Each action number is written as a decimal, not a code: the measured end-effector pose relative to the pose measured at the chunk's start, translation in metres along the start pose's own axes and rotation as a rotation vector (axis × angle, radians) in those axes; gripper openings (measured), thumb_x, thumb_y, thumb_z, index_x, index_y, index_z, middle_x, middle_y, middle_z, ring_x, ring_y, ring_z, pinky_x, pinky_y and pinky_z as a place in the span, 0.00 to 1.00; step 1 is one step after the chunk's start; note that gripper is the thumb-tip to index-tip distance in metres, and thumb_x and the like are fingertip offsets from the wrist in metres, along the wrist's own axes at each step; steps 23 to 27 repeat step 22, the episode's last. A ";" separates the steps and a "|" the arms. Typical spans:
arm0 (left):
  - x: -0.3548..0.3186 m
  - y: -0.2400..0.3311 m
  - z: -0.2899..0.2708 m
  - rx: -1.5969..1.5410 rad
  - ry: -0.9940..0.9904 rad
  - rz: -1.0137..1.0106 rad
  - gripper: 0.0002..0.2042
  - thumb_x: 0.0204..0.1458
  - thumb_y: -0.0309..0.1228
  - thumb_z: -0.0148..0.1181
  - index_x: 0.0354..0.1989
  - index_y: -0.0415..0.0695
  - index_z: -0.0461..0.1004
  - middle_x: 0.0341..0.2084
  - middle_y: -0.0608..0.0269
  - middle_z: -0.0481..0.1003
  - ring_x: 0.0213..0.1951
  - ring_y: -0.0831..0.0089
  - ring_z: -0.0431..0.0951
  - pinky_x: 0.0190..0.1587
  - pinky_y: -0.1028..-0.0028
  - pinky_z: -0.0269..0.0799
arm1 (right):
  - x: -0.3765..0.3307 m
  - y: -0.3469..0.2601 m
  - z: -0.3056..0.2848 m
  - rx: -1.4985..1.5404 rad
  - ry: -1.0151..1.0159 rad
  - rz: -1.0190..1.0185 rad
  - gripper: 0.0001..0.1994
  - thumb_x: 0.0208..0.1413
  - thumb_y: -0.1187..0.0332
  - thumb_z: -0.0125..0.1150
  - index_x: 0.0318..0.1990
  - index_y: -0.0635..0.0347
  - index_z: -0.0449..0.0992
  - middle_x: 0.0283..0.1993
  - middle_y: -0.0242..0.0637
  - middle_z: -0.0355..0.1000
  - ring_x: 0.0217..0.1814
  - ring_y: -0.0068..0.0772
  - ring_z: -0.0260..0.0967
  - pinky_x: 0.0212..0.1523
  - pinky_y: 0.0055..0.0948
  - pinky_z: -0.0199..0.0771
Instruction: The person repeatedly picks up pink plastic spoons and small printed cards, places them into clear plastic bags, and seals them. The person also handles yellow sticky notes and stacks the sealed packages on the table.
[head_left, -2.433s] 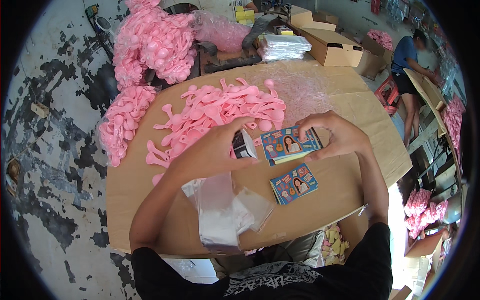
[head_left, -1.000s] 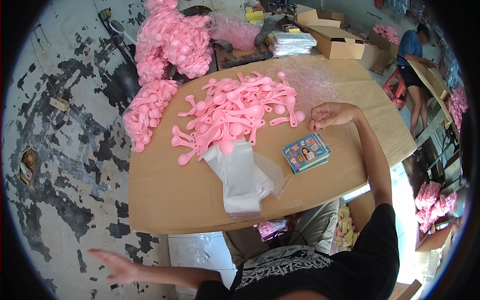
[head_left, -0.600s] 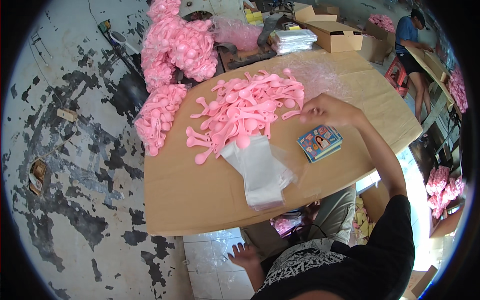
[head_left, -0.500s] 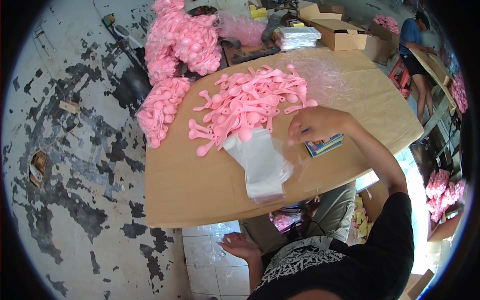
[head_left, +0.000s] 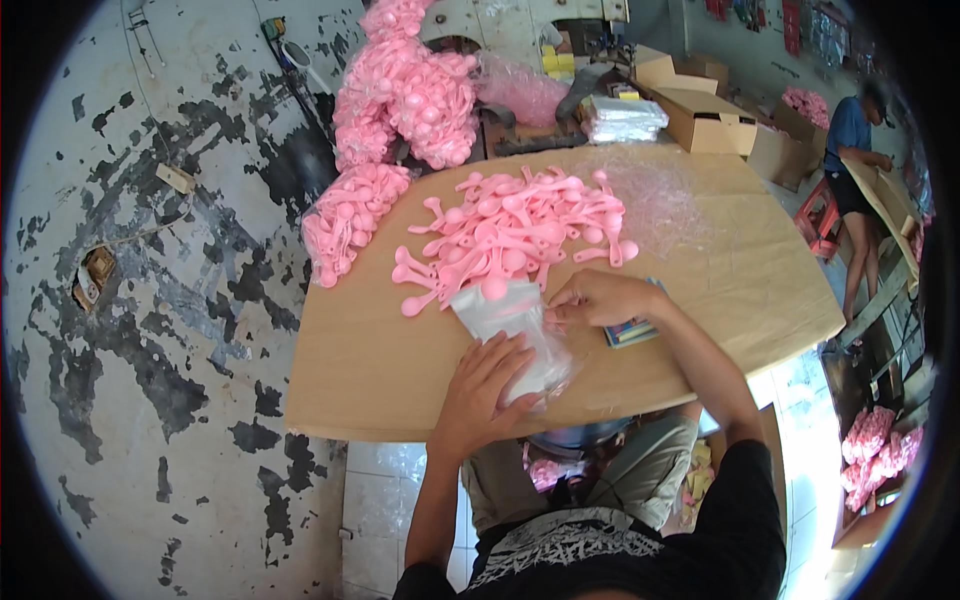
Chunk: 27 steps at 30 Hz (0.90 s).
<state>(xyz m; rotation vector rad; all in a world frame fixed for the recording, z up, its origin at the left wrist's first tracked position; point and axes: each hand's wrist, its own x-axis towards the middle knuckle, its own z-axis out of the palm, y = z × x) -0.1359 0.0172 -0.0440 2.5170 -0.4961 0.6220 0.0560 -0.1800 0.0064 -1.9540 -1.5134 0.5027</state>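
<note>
A stack of clear plastic bags (head_left: pixel 500 312) lies on the brown-covered table in front of me. My left hand (head_left: pixel 488 388) rests flat across the lower part of the stack, fingers stretched out. At the stack's right edge, the fingertips of my right hand (head_left: pixel 608 300) are pinched together on a plastic bag. Small colourful printed cards or booklets (head_left: pixel 630 333) sit partly hidden beneath my right hand. Just beyond the bags is a loose heap of pink plastic spoons (head_left: pixel 530 230), and one spoon's bowl overlaps the stack's top end.
Large clear sacks of pink spoons (head_left: pixel 355 215) stand at the table's far left. Crumpled clear film (head_left: pixel 655 205) lies right of the heap. Behind are packed clear bags (head_left: pixel 622 120) and cardboard boxes (head_left: pixel 705 115). A person (head_left: pixel 850 150) works at another table, far right.
My left hand has come up from below the table edge onto the bags. My right hand has shifted left to the stack's edge and closed in a pinch. The view has tilted up slightly.
</note>
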 end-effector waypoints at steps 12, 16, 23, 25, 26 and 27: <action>0.002 -0.001 0.014 -0.022 0.075 -0.017 0.25 0.46 0.38 0.67 0.52 0.41 0.75 0.56 0.53 0.72 0.62 0.50 0.66 0.65 0.54 0.58 | -0.033 0.018 -0.040 0.302 0.539 0.047 0.10 0.67 0.67 0.52 0.38 0.65 0.74 0.27 0.24 0.63 0.29 0.15 0.57 0.31 0.23 0.63; 0.002 -0.004 0.015 -0.024 0.081 -0.011 0.25 0.47 0.42 0.67 0.52 0.42 0.75 0.57 0.55 0.72 0.62 0.51 0.67 0.65 0.52 0.57 | -0.031 0.022 -0.043 0.310 0.570 0.093 0.10 0.66 0.66 0.53 0.37 0.65 0.74 0.26 0.22 0.62 0.28 0.13 0.55 0.28 0.20 0.59; -0.001 -0.005 0.017 -0.025 0.132 0.004 0.25 0.45 0.41 0.68 0.50 0.41 0.76 0.55 0.52 0.73 0.63 0.49 0.66 0.65 0.54 0.59 | -0.027 0.055 -0.055 0.121 0.587 0.155 0.10 0.66 0.63 0.55 0.38 0.60 0.76 0.23 0.24 0.61 0.25 0.14 0.56 0.27 0.21 0.60; -0.001 -0.005 0.017 -0.025 0.132 0.004 0.25 0.45 0.41 0.68 0.50 0.41 0.76 0.55 0.52 0.73 0.63 0.49 0.66 0.65 0.54 0.59 | -0.027 0.055 -0.055 0.121 0.587 0.155 0.10 0.66 0.63 0.55 0.38 0.60 0.76 0.23 0.24 0.61 0.25 0.14 0.56 0.27 0.21 0.60; -0.001 -0.005 0.017 -0.025 0.132 0.004 0.25 0.45 0.41 0.68 0.50 0.41 0.76 0.55 0.52 0.73 0.63 0.49 0.66 0.65 0.54 0.59 | -0.027 0.055 -0.055 0.121 0.587 0.155 0.10 0.66 0.63 0.55 0.38 0.60 0.76 0.23 0.24 0.61 0.25 0.14 0.56 0.27 0.21 0.60; -0.001 -0.005 0.017 -0.025 0.132 0.004 0.25 0.45 0.41 0.68 0.50 0.41 0.76 0.55 0.52 0.73 0.63 0.49 0.66 0.65 0.54 0.59 | -0.027 0.055 -0.055 0.121 0.587 0.155 0.10 0.66 0.63 0.55 0.38 0.60 0.76 0.23 0.24 0.61 0.25 0.14 0.56 0.27 0.21 0.60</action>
